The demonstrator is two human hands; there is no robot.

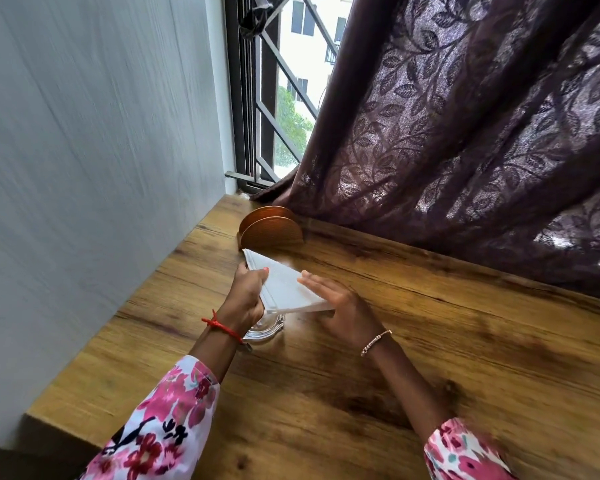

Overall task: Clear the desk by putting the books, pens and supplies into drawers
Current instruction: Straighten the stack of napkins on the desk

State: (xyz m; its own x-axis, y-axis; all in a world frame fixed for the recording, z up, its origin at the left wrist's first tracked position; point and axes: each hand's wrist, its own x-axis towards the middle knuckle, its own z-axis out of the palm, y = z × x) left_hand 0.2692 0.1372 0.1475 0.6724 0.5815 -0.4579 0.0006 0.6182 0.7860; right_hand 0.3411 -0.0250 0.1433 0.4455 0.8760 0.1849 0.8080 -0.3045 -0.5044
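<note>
Nearest, floral sleeves [167, 427] on both forearms, with a red thread [222, 327] at the left wrist and a beaded bracelet [376, 342] at the right. Just beyond, pinched a white stack of paper [284, 285] along its left edge in the left grip [246, 296], thumb on top and the other fingers curled beneath. Laid the right grip [340, 306] flat against the stack's right edge, fingers straight and close together, steadying rather than clasping. Held so between both grips, raised off the desk [430, 358], directly over a clear glass piece [267, 327]. Could not tell whether touching the glass. Long axis set from near-right to far-left, the far corner aimed at a half-round wooden holder [271, 233] standing just beyond on the desk.

Judged to be squaring the stack before carrying it off. Carried mostly by the left grip, so probably the hand to take it onward. No drawer anywhere in sight; would need a turn away from this corner.

Underneath, brown wood-grain desk, blurred toward the right. Farther off, a pale wall [84, 168] to the left, a barred window [274, 98] in the corner, and a dark purple leaf-patterned curtain [465, 133] draped down onto the desk's far edge.
</note>
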